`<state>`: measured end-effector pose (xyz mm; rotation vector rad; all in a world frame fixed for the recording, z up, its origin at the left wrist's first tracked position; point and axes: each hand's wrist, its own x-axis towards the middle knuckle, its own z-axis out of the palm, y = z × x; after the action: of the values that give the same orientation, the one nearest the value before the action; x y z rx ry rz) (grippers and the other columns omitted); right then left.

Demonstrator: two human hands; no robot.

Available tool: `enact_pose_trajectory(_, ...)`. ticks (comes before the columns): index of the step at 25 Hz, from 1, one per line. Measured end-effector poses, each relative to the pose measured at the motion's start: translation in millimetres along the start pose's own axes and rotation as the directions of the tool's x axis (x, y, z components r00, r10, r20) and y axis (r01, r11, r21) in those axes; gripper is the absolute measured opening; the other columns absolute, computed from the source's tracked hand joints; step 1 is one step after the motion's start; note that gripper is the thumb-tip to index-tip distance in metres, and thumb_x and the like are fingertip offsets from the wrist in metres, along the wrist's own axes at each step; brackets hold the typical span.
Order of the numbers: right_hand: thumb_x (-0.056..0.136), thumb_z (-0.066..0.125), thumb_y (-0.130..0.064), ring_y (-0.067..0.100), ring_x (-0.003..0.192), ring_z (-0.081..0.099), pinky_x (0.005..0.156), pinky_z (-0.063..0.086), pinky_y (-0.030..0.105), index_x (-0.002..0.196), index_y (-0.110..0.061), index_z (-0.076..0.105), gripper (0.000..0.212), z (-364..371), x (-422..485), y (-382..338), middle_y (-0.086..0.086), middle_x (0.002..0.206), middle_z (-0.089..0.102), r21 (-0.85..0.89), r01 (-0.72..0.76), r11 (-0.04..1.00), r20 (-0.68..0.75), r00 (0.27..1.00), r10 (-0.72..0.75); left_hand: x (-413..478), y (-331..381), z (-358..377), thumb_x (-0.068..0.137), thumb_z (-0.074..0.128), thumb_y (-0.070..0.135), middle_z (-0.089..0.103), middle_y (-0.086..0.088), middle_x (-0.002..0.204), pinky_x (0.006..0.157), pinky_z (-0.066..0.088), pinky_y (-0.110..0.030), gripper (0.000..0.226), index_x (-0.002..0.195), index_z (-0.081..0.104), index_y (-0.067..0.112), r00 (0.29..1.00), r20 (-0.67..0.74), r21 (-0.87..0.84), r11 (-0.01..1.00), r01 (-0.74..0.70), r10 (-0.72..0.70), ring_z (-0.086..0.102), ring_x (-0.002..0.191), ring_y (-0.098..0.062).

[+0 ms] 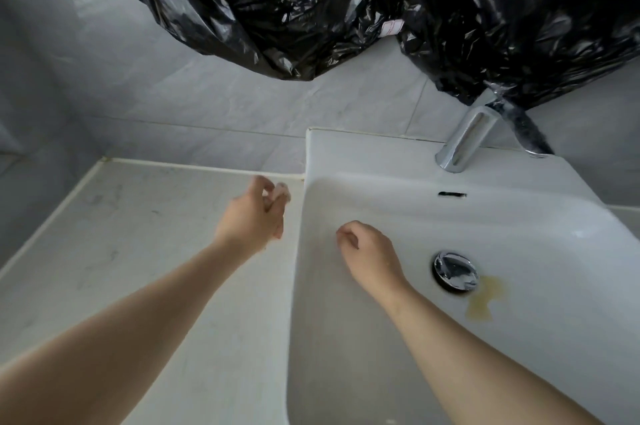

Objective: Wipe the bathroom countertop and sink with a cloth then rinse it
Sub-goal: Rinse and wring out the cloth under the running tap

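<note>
cloth (pixel 282 192) bunched in the left hand (pixel 254 216), fingers curled round it, just left of the sink (pixel 519 223) rim, low over the countertop (pixel 121 216). it's wadded, so no long axis to read. right hand (pixel 369 251) hangs inside the sink, left of the drain (pixel 455 270), fingers loosely curled, nothing in it. smudged countertop runs off left of the sink, so i'd guess the sweep goes that way.

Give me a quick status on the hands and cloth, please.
Left hand pinching cloth at countertop back edge. Right hand loosely curled, empty, over sink. Black bag hangs over faucet.
</note>
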<state>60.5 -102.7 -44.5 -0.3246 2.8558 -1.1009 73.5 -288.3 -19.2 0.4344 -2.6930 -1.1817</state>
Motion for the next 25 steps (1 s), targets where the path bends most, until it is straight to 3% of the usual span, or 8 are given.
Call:
enact_pose_trajectory(3,0.092,0.050,-0.019,0.020,0.084,0.058,0.071,0.043,0.028,0.094,-0.016,0.065,0.015,-38.2,-14.0,0.1,0.000,0.088,0.063,0.084,-0.043,0.996,-0.079,0.996,0.050,-8.9,57.8,-7.7,0.087,0.051,0.035,0.064,0.002,0.049,0.035,0.040,-0.023,0.016,0.082,0.047,0.020,0.997,-0.024,-0.043,0.996,-0.074,0.073,0.054,0.036,-0.019)
enact_pose_trajectory(5,0.092,0.050,-0.019,0.022,0.082,0.057,0.071,0.045,0.030,0.093,-0.017,0.065,0.014,-68.9,-19.1,1.7,0.000,0.087,0.064,0.077,-0.027,0.997,-0.175,0.984,0.040,-16.8,95.8,1.8,0.084,0.052,0.031,0.065,0.002,0.050,0.036,0.040,-0.024,0.013,0.080,0.049,0.019,0.992,0.066,-0.054,0.994,-0.100,0.103,0.054,0.038,-0.015)
enact_pose_trajectory(7,0.091,0.051,-0.019,0.024,0.079,0.057,0.069,0.045,0.033,0.091,-0.017,0.065,0.014,-103.6,-20.4,2.2,0.000,0.085,0.064,0.039,-0.002,0.999,-0.302,0.953,0.014,-23.7,127.7,18.0,0.083,0.054,0.031,0.066,-0.002,0.053,0.035,0.035,-0.021,0.015,0.083,0.051,0.016,0.982,0.183,-0.153,0.988,-0.012,0.040,0.051,0.037,-0.021)
enact_pose_trajectory(12,0.088,0.056,-0.015,0.033,0.075,0.058,0.056,0.033,0.030,0.091,-0.015,0.067,0.011,-179.6,0.6,-2.3,0.006,0.084,0.064,-0.158,0.161,0.974,-0.654,0.722,-0.226,-25.0,189.0,49.7,0.087,0.041,0.024,0.056,-0.017,0.058,0.040,0.034,-0.022,0.027,0.077,0.051,0.001,0.888,0.448,-0.414,0.857,0.307,-0.102,0.040,0.039,-0.023)
enact_pose_trajectory(15,0.092,0.053,-0.024,0.029,0.089,0.057,0.063,0.036,0.032,0.117,-0.025,0.060,0.027,-207.5,28.9,-11.4,0.005,0.102,0.058,-0.300,0.158,0.941,-0.528,0.794,-0.302,-20.9,202.0,62.1,0.088,0.031,0.015,0.060,-0.018,0.075,0.055,0.046,-0.032,0.027,0.077,0.053,0.003,0.841,0.516,-0.498,0.741,0.450,-0.164,0.052,0.058,-0.029)
enact_pose_trajectory(18,0.093,0.052,-0.026,0.026,0.091,0.056,0.066,0.043,0.032,0.113,-0.022,0.063,0.023,-219.7,50.6,-13.3,0.005,0.102,0.055,-0.403,0.267,0.875,-0.388,0.816,-0.428,-17.5,201.0,79.5,0.090,0.029,0.004,0.051,-0.022,0.087,0.071,0.055,-0.042,0.028,0.072,0.051,0.005,0.848,0.502,-0.509,0.734,0.450,-0.172,0.049,0.077,-0.032)
enact_pose_trajectory(22,0.094,0.053,-0.030,0.024,0.088,0.057,0.064,0.045,0.032,0.102,-0.017,0.065,0.019,-234.4,70.0,-15.0,0.004,0.098,0.058,-0.369,0.305,0.878,-0.482,0.745,-0.461,-16.5,195.5,99.0,0.090,0.031,0.000,0.045,-0.023,0.087,0.076,0.055,-0.047,0.023,0.077,0.050,0.004,0.866,0.479,-0.548,0.722,0.423,-0.144,0.048,0.079,-0.033)
enact_pose_trajectory(25,0.092,0.056,-0.030,0.019,0.086,0.057,0.062,0.040,0.028,0.108,-0.021,0.066,0.020,-244.2,73.2,-11.5,0.001,0.097,0.061,-0.253,0.329,0.910,-0.480,0.774,-0.413,-19.4,194.0,110.9,0.088,0.041,0.003,0.049,-0.022,0.084,0.087,0.048,-0.060,0.013,0.081,0.052,0.002,0.878,0.462,-0.540,0.746,0.390,-0.125,0.052,0.077,-0.032)
